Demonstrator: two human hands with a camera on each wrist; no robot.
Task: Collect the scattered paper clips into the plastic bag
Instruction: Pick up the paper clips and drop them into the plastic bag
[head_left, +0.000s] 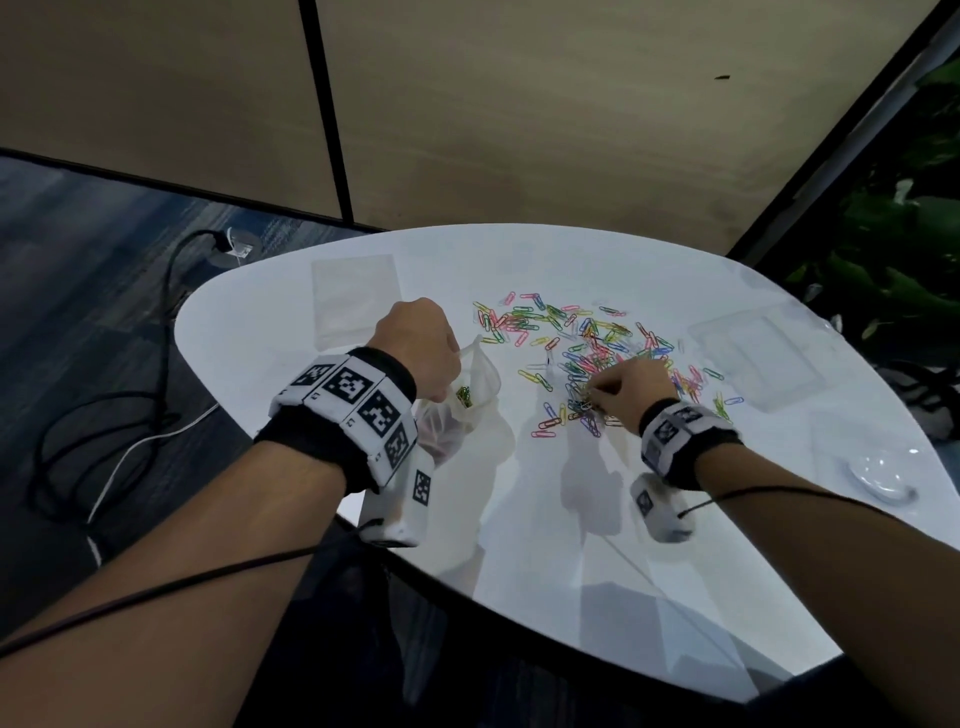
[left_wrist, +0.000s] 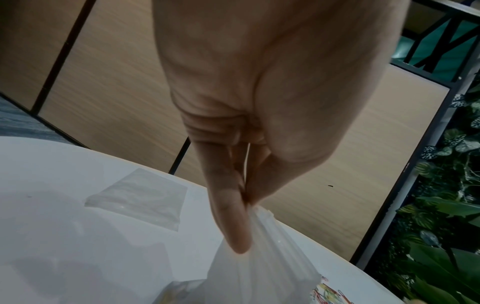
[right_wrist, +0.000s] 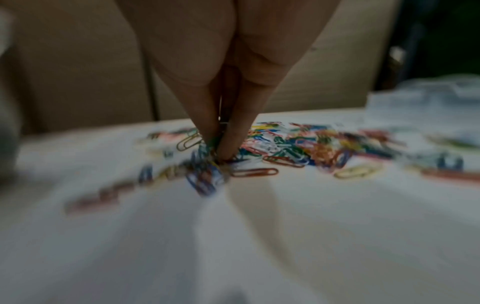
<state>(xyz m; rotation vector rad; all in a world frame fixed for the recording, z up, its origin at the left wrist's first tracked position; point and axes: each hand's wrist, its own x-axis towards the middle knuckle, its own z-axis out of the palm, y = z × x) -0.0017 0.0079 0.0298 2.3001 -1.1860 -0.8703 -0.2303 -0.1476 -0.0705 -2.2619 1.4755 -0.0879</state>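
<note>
The table (head_left: 545, 545) is white and glossy, mirroring the arms. The bag (left_wrist: 262, 265) is thin, milky, creased plastic. The clips (right_wrist: 285, 148) are smooth wire with shiny coloured coating. The wall (head_left: 519, 104) panels look like matt wood grain.

- White glossy rounded table (head_left: 571, 545), filling the lower centre and right of the head view.
- Flat clear plastic bag (head_left: 356, 299) lying on the table at its upper left part, apart from other things.
- Clear shallow plastic tray (head_left: 753, 358) lying toward the table's right edge.
- Small clear round lid or dish (head_left: 880, 475) near the table's lower right edge; exact kind hard to tell.
- Tan wood-grain wall panels (head_left: 519, 104) across the top, split by a black vertical strip (head_left: 324, 104).
- Black and white cables (head_left: 104, 415) looped on the dark blue-grey carpet floor (head_left: 78, 260) at left.
- Green leafy plants (head_left: 909, 234) at the right edge.
</note>
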